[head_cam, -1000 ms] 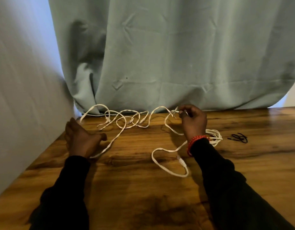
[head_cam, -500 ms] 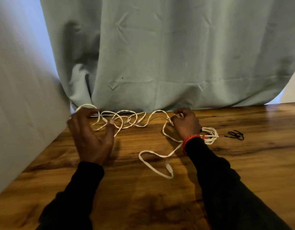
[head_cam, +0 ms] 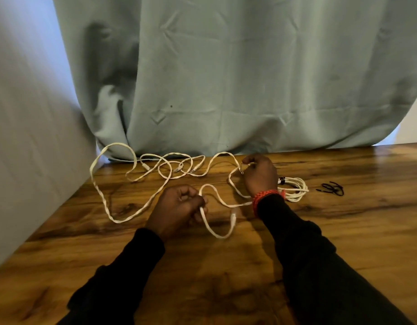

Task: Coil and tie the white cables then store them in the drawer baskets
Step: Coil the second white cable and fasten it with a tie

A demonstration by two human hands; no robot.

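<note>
No brand, label or writing can be read on anything here. The left hand (head_cam: pixel 179 208) has its fingers curled tight round a stretch of the loose white cable (head_cam: pixel 132 177), gripping it near the middle of the wooden table (head_cam: pixel 343 242); just right of that grip the cable rises in a small arch, and below it a loop hangs toward the person, ending in a connector (head_cam: pixel 233 217). The right hand (head_cam: pixel 260 175), farther back, pinches the cable with curled fingertips close to the green curtain (head_cam: pixel 226 78). Between the two grips the cable runs slack; left of the left hand's grip it sprawls in wide loops, its long run lying left to right along the table's back edge, reaching the wall (head_cam: pixel 26 137) on the left. Just right of the right wrist (it wears a red bracelet (head_cam: pixel 265 195)) lies a coiled white cable (head_cam: pixel 294 187), already bundled. Farther right, well apart, lie black ties (head_cam: pixel 332 188). Bare wood stretches right of those and toward the person.
</note>
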